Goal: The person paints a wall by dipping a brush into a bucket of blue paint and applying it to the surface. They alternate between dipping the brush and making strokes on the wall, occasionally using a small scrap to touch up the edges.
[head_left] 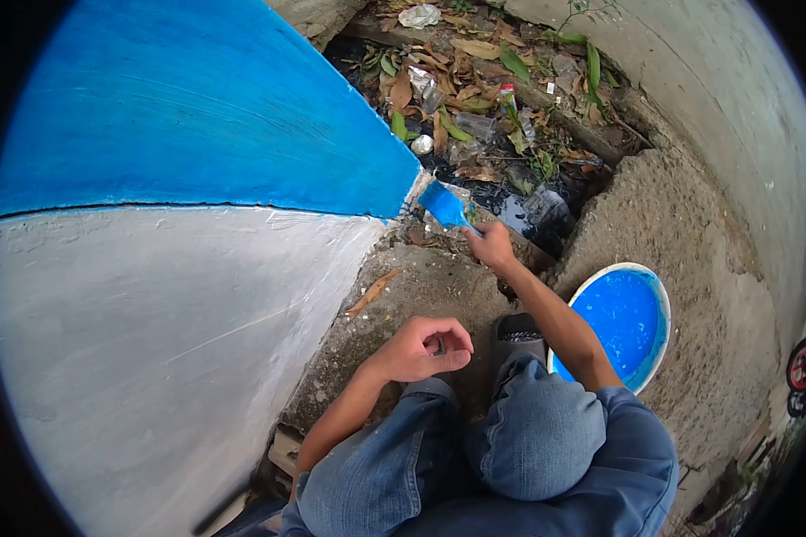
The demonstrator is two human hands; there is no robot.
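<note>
My right hand [491,247] grips the handle of a paint brush [444,204] whose bristles are covered in blue paint. The brush head is beside the lower right corner of the blue-painted wall section [215,107]; whether it touches the wall I cannot tell. My left hand [426,348] hovers over my left knee, its fingers curled towards the thumb; whether anything is inside them is hidden. A white-rimmed bucket [664,309] of blue paint stands right of my right forearm, which covers part of its left side.
Below the blue section the wall is grey-white [170,313]. A ditch with dry leaves [482,49], plastic litter and dark water lies ahead. Rough concrete ground [690,233] runs to the right, along another wall [734,89]. A wheel [805,365] shows at the far right.
</note>
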